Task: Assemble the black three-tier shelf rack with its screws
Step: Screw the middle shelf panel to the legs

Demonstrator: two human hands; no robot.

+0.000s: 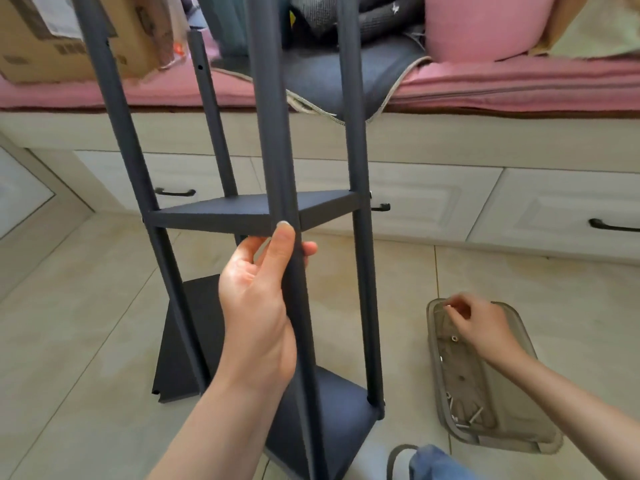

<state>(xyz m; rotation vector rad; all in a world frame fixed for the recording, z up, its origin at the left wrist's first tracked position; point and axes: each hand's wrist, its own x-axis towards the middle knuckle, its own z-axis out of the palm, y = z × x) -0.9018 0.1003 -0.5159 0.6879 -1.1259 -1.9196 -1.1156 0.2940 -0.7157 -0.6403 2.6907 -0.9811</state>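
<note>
- On the pale tiled floor [104, 323] in front of the pink-cushioned bench with white drawers [433, 202] stands the half-built black metal shelf rack [249, 213], its four round posts upright with the middle tier fixed and the bottom tier at the base.
- The left hand [258, 306] wraps its grip around the near front post [273, 133] just below the middle tier, seemingly to steady the frame.
- A loose black shelf panel [180, 358] lies flat beside the base, likely the top tier, not yet fitted.
- The right hand [485, 327] reaches into the translucent grey plastic tray [519, 434], fingertips pinching what looks like a small silver screw [449, 307]; more screws [467, 415] lie loose inside, kept within reach.
</note>
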